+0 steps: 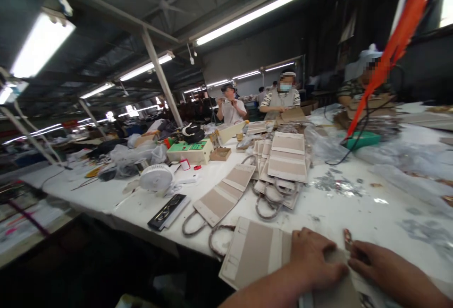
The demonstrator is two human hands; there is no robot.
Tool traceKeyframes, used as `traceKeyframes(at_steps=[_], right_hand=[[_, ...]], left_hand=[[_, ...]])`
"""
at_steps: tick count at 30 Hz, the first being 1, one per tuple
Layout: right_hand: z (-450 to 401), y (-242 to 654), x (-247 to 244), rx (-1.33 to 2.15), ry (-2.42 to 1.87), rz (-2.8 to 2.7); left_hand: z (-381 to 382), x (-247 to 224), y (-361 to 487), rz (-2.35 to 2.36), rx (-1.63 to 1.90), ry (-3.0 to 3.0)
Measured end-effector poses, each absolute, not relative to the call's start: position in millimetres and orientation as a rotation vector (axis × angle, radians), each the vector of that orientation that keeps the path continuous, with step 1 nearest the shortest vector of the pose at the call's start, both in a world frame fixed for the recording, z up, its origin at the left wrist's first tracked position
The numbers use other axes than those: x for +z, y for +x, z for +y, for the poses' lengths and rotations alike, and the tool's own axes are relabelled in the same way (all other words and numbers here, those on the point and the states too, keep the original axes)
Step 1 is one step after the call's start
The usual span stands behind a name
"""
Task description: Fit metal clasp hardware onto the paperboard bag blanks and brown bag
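Starting at the left of the white surface [118, 199], I see a small white fan [156, 178] set in from the near edge, and a black case [168, 211] lying along that edge. Behind them sits a control box [193, 151] with a green top. Next comes a loose beige panel [226, 192], its looped handle by the near edge. My working panel [253, 246] lies at the near edge, just in front of it, running rightward under my left hand [316, 256]. Those fingers are bent close together over the panel, thumb spread; I cannot tell whether they pinch it. Farther from the near edge is a pile of beige panels [283, 157], with silvery pieces [332, 183] scattered right of it. Rightmost, my right hand [378, 260] has its fingertips clamped on a small copper-coloured piece [348, 237], just beside the left hand.
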State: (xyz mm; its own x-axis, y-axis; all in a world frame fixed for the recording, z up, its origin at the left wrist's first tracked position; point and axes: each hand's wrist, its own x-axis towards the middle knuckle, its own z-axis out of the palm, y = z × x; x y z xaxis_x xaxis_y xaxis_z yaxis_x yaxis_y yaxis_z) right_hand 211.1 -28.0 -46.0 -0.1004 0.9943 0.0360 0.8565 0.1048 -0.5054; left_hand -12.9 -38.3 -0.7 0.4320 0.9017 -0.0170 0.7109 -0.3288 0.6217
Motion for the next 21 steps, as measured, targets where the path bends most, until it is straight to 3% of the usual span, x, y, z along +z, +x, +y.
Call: traceKeyframes(at_steps=[6,11,17,21], right_hand=[[-41,200,10,0.600,-1.966,-2.091],[-36,203,16,0.627,-2.021,-2.036],[-36,209,30,0.672,-1.938,-2.012],[-41,212,62,0.672,-1.623,-1.714]], left_hand=[[2,33,6,1.367,0.028,2.246],[40,27,22,1.219,-0.186,2.204],[48,21,23,1.175,-0.190,2.065],[51,16,23,1.206,-0.164,1.981]])
